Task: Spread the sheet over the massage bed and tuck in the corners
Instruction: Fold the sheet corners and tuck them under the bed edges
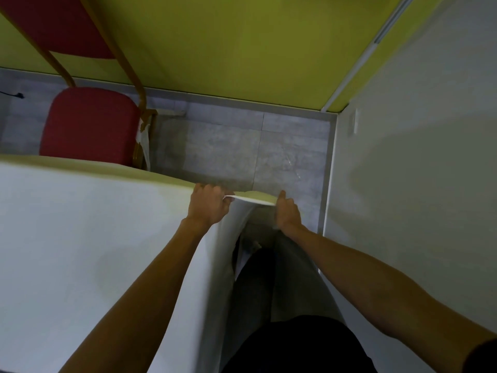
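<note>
**Sheet spread, far corner in hand, tucking still to do**

We stand at the side of the massage bed [172,176], looking down along it toward its far end. The white sheet [80,238] already lies flat across all the top we can see, and its side hangs down the near edge by our legs, so we judge the spreading largely done on this part. A yellowish strip of the bed shows beyond the sheet's far edge, which tells us the cloth does not yet wrap that end.

Our left hand [208,207] is closed on the sheet's edge at the far corner, fingers curled around the cloth. Our right hand [287,212] grips the same edge just beside it, thumb raised; a short stretch of sheet is pulled taut between the two, lifted slightly off the corner.

We read this as the start of tucking this corner: the flap is gathered but not yet folded under. The other corners are out of view, so we cannot say whether they are tucked. A red chair [90,125] stands on the floor [223,146] beyond the bed, apart from the work.
</note>
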Demonstrator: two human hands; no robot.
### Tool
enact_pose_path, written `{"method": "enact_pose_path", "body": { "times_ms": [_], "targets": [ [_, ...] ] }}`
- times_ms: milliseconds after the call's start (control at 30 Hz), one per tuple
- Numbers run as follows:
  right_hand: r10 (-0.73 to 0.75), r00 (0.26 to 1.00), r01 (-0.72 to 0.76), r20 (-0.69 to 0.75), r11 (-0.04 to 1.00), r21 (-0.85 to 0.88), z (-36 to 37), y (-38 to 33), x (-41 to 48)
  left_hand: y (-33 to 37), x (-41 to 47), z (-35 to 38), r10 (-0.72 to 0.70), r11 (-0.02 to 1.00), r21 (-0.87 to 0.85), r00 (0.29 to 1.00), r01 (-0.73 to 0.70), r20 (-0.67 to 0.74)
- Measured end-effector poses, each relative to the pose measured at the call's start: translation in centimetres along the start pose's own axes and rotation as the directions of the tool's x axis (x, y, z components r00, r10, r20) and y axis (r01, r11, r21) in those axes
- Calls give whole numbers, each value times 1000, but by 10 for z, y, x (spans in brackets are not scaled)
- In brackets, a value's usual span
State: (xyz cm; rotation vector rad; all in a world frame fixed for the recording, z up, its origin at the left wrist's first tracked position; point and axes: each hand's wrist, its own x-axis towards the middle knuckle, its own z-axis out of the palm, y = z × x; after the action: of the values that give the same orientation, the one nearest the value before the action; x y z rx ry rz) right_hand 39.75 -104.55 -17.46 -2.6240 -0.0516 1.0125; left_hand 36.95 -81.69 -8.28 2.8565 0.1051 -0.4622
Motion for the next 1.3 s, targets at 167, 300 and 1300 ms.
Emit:
{"method": "enact_pose_path", "body": {
  "times_ms": [167, 300, 1300],
  "targets": [
    [-89, 996, 90, 18, 993, -79, 1, 13, 4, -2, 1, 0, -2, 1000, 11, 999, 2, 33],
    [-154, 986, 161, 66, 979, -126, -5, 20, 11, -7, 6, 0, -1, 1000, -12, 994, 3, 110],
    [-157, 908, 83, 388, 976, 200, 69, -71, -41, 23, -23, 2, -233, 957, 150, 967, 247, -105]
  ]
}}
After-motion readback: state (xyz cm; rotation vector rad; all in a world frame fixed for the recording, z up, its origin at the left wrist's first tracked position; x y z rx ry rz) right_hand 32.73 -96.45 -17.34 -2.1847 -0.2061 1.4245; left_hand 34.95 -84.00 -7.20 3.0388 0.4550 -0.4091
